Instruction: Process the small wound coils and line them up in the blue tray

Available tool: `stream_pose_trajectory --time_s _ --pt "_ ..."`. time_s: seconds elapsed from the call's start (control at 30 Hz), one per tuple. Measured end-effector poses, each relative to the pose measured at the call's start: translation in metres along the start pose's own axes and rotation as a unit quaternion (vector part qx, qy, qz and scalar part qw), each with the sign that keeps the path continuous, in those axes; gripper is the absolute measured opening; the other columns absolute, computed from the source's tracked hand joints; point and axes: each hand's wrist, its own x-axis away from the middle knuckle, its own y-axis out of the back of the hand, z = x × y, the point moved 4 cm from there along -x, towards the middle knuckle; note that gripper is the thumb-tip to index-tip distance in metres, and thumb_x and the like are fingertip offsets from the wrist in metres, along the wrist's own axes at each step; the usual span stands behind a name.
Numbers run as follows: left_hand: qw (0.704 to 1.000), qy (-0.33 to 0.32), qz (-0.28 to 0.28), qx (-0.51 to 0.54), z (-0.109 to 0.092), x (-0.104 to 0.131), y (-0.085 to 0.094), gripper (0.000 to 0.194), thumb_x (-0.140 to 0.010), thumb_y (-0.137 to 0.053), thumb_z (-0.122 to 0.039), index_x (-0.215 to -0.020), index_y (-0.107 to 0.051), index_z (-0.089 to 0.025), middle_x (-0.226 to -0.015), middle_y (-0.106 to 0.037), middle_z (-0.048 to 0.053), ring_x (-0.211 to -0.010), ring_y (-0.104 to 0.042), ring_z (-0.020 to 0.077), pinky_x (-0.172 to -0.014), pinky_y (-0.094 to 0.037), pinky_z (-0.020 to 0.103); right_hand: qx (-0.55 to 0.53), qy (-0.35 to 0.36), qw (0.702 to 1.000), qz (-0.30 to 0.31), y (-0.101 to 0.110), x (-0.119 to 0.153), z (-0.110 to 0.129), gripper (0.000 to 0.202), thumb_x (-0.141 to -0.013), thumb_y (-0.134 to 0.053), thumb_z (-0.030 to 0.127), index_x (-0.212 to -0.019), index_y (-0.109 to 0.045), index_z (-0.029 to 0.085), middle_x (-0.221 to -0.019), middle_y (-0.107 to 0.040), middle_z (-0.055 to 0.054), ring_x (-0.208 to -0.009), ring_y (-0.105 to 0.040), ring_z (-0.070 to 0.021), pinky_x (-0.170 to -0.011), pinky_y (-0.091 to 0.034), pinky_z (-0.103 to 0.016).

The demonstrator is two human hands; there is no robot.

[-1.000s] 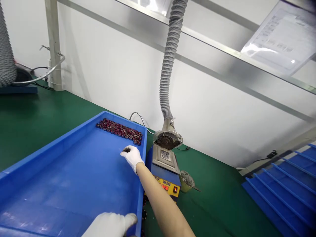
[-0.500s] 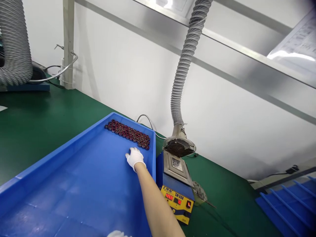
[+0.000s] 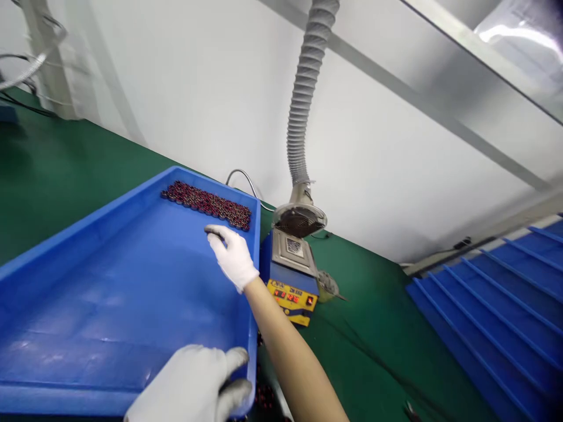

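My right hand (image 3: 233,255), in a white glove with darkened fingertips, is over the blue plastic tray (image 3: 132,258). Its thumb and fingers are apart, and I see nothing between them. Just beyond it, many small round dark-red parts (image 3: 206,202) with a coppery shine are packed in rows along the tray's far end. My left hand (image 3: 193,381), gloved too, is close to the camera above the tray's near right corner. Its fingers are spread, with nothing visible in them. More small dark-red parts (image 3: 264,397) show partly beside that corner, mostly hidden by my right arm.
Right of the tray stands a blue and yellow solder pot (image 3: 292,293) with a lit red display. A fume hood (image 3: 300,218) on a grey flexible duct (image 3: 303,94) hangs over it. Blue ribbed trays (image 3: 497,305) lie to the right on the green tabletop (image 3: 365,334).
The view has shifted right and down. My left hand has come up into view over the near end of the tray. My right hand has drawn back slightly from the small parts.
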Motion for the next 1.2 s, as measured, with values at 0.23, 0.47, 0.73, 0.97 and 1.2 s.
stream_pose_trajectory --time_s 0.23,0.47,0.73,0.97,1.2 --pt "0.999 0.005 0.015 -0.033 0.000 -0.002 0.000 0.034 -0.087 -0.040 -0.038 -0.114 -0.060 -0.032 -0.104 -0.070 0.004 -0.093 -0.066 0.0267 -0.081 -0.047 0.037 -0.033 -0.046 0.997 -0.061 0.077 0.175 -0.062 0.024 -0.087 -0.048 0.024 -0.102 -0.065 0.029 -0.101 -0.067 -0.004 -0.096 -0.062 -0.0223 -0.090 -0.045 -0.041" --pt "0.994 0.014 0.019 -0.108 -0.006 -0.004 -0.002 0.039 -0.090 -0.031 -0.038 -0.114 -0.060 -0.026 -0.107 -0.069 0.006 -0.090 -0.066 0.0293 -0.081 -0.048 0.042 -0.028 -0.058 0.998 0.029 0.023 0.208 -0.097 0.038 -0.074 -0.059 0.015 -0.108 -0.063 0.031 -0.117 -0.061 -0.005 -0.105 -0.055 -0.0268 -0.093 -0.041 -0.046" --pt "0.976 0.035 -0.064 -0.206 -0.046 -0.019 0.031 0.038 -0.088 -0.032 -0.030 -0.112 -0.060 -0.020 -0.098 -0.071 0.012 -0.082 -0.066 0.0315 -0.073 -0.048 0.044 -0.131 -0.084 0.983 -0.097 0.080 0.183 -0.070 0.008 -0.076 -0.058 0.025 -0.083 -0.057 0.021 -0.083 -0.064 -0.005 -0.078 -0.061 -0.0203 -0.075 -0.050 -0.036" --pt "0.903 -0.223 -0.355 -0.096 -0.136 -0.037 0.057 0.051 -0.081 -0.055 -0.024 -0.128 -0.037 -0.029 -0.124 -0.056 0.005 -0.108 -0.053 0.0219 -0.090 -0.045 0.036 -0.530 0.018 0.802 -0.274 0.154 0.185 -0.006 0.033 -0.066 -0.073 0.029 -0.096 -0.062 0.023 -0.099 -0.064 -0.007 -0.092 -0.059 -0.0222 -0.087 -0.046 -0.036" --pt "0.791 -0.338 -0.496 -0.117 -0.136 -0.038 0.053 0.030 -0.079 -0.058 -0.015 -0.108 -0.051 -0.020 -0.098 -0.065 0.005 -0.096 -0.055 0.0199 -0.084 -0.042 0.034 -0.591 0.041 0.785 -0.182 0.139 0.168 -0.009 0.026 -0.070 -0.069 0.042 -0.088 -0.064 0.024 -0.087 -0.064 -0.006 -0.081 -0.060 -0.0211 -0.076 -0.049 -0.035"
